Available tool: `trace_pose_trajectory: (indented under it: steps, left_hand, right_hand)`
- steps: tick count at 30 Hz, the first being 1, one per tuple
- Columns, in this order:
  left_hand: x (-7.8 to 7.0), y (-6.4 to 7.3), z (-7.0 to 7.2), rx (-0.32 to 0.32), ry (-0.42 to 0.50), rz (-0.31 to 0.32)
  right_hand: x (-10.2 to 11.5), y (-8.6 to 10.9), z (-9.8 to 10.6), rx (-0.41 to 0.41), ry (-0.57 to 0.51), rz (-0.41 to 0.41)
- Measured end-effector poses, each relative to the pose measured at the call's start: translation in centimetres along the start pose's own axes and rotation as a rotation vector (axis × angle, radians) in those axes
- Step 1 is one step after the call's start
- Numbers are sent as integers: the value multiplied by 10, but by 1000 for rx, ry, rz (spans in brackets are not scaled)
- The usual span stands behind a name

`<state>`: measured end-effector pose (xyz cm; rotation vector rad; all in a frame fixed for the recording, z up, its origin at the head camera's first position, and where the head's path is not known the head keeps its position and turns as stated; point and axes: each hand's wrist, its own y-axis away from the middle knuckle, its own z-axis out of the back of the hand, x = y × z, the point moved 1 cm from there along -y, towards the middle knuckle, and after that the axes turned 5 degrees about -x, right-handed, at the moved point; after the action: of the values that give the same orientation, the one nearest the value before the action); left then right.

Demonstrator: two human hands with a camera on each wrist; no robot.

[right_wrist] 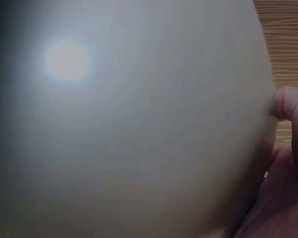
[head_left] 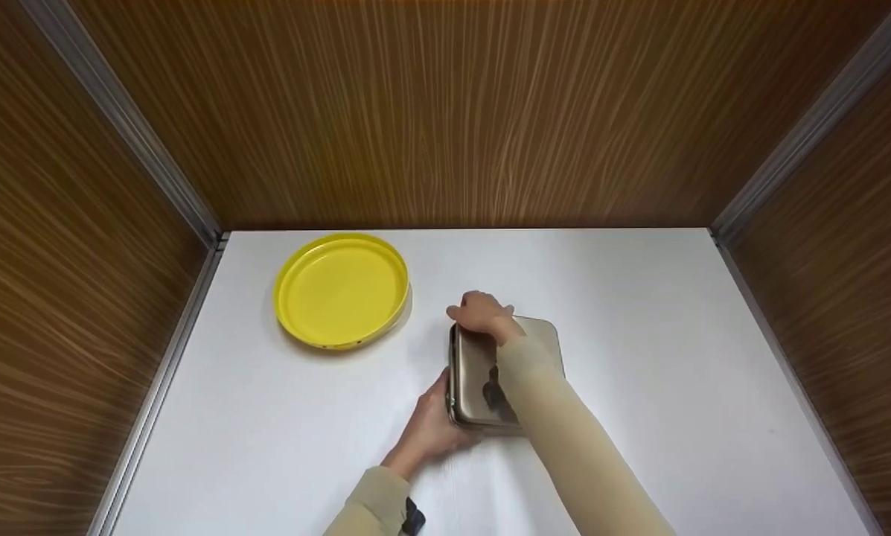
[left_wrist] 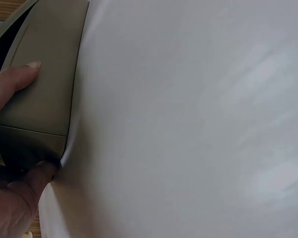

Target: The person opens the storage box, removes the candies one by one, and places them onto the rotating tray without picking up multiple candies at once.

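A rectangular metal box with rounded corners stands in the middle of the head view, its lid [head_left: 475, 372] over the box's front wall [head_left: 493, 430]. My left hand [head_left: 432, 428] holds the box at its near left side. In the left wrist view the thumb presses the box wall [left_wrist: 47, 79], and other fingers reach round the lower corner. A dark gap shows between wall and lid there. My right hand [head_left: 480, 311] grips the lid's far left edge, fingers bent over it. The shiny lid [right_wrist: 149, 109] fills most of the right wrist view.
A round, shallow yellow tray [head_left: 341, 294] with a raised rim lies at the back left of the white table [head_left: 676, 372]. Wood-grain panels [head_left: 452, 112] with metal edge rails enclose the table at the back and both sides.
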<state>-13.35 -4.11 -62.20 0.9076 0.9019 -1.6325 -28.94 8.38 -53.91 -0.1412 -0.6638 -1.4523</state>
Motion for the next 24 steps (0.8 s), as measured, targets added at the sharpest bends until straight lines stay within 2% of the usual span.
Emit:
trace_pose_trajectory:
  steps: [4,8,11,18,24]
  left_hand:
    - [1,0,1,7,21,-12]
    - [1,0,2,28,23,-1]
    - [1,0,2,22,20,1]
    - [0,1,5,26,-6,-6]
    - [-4,2,9,78,-18,89]
  right_hand:
    - [-2,1,1,-27,-19,20]
    - [-5,-1,-1,-40,-8,46]
    - [-8,-2,-1,-50,-39,56]
    - [-13,-3,-3,-31,-89,66]
    - [-15,-2,-3,-17,-86,58]
